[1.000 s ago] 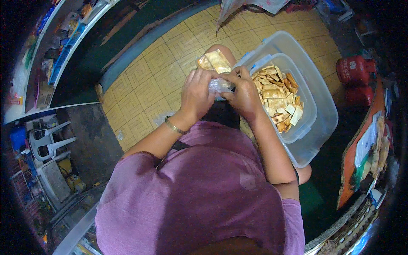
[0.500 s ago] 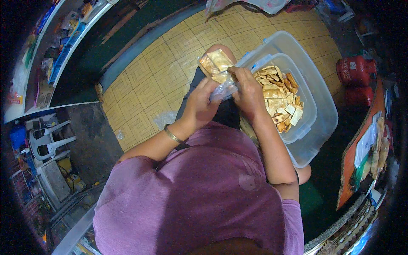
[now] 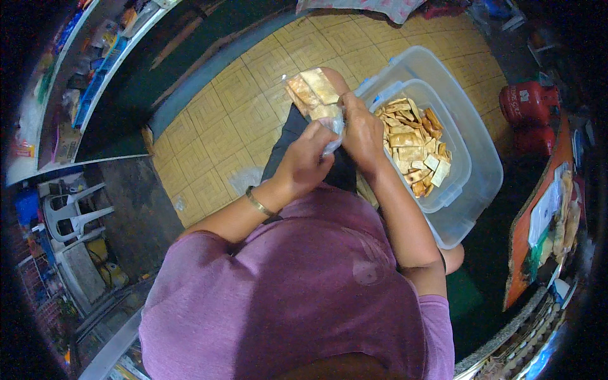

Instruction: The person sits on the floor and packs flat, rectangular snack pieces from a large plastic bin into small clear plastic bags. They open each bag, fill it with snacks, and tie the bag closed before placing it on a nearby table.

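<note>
Above my lap is a clear plastic bag (image 3: 335, 131) with flat, golden-brown cracker-like pieces (image 3: 320, 87) at its far end. The bunched plastic near its mouth is pinched in the curled fingers of my left hand (image 3: 306, 157). My right hand (image 3: 363, 131) grips the right side of the bag, thumb and fingers pressed together just below the pieces. Close by on the right, a translucent inner tub (image 3: 457, 170) holds a heap of similar loose pieces (image 3: 409, 142). That tub sits inside a larger translucent plastic bin (image 3: 486, 168).
Yellow patterned tiles (image 3: 221, 136) cover the floor, with a crumpled clear plastic bag (image 3: 247, 179) left of my leg. Red gas cylinders (image 3: 529, 104) stand at the far right. Stocked shelves (image 3: 95, 82) line the left, above a white plastic chair (image 3: 73, 212).
The filled end of the bag has tilted slightly left and away from me. My left hand has closed around the bunched plastic, and my right hand has shifted slightly left.
</note>
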The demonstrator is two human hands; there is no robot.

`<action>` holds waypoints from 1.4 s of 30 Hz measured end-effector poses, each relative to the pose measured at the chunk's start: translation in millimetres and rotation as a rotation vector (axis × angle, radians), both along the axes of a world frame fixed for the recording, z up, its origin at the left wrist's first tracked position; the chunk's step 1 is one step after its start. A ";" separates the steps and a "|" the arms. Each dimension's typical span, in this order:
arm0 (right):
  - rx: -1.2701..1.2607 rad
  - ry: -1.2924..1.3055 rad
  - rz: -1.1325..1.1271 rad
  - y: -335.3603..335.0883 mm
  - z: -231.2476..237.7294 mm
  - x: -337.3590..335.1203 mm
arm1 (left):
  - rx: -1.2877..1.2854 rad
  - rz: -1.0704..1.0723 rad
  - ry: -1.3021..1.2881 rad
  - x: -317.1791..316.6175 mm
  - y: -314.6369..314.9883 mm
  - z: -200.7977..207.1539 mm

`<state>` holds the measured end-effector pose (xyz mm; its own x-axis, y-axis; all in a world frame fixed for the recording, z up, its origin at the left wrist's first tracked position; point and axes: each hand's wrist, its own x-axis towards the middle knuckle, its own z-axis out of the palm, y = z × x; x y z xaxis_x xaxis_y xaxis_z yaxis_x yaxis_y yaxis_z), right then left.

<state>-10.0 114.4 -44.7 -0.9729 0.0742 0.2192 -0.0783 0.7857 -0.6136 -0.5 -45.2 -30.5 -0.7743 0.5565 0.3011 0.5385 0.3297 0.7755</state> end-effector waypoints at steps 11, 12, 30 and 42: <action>-0.416 0.071 -0.015 47.7 79.4 -22.1 | 0.137 -0.121 -0.073 -90.6 10.6 89.4; -0.402 0.132 -0.006 52.5 92.1 -23.4 | 0.182 -0.194 -0.061 -96.8 13.5 99.2; -0.539 0.205 -0.117 131.8 227.9 118.2 | -0.094 -0.746 -0.505 -62.5 155.7 178.7; -0.057 0.196 -0.136 126.1 195.8 110.9 | -0.150 -0.566 -0.416 -66.3 155.2 185.4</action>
